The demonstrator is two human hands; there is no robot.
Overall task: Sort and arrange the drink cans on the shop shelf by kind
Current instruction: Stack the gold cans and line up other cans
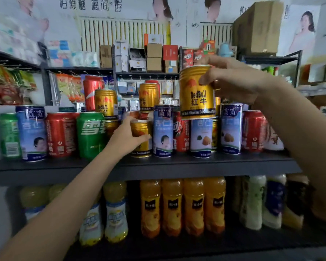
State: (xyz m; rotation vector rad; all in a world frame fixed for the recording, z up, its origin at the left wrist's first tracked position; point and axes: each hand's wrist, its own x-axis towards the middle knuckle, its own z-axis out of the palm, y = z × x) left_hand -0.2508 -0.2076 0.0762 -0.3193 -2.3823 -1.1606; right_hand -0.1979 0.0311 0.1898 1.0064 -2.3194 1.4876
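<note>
Gripping a gold Red Bull can (197,95) near its top, the right hand (231,80) holds it up in front of the shelf (196,166), its base level with the top of a blue-and-white almond drink can (200,137) in the front row. Lower down, the left hand (129,136) wraps around a second gold can (141,138) standing upright on the shelf, just beside another blue-and-white can (163,130). To the left stand a green Sprite can (90,135) and a red can (60,134); two more gold cans (105,102) sit stacked on the row behind. Orange juice bottles (183,206) line the shelf below.
</note>
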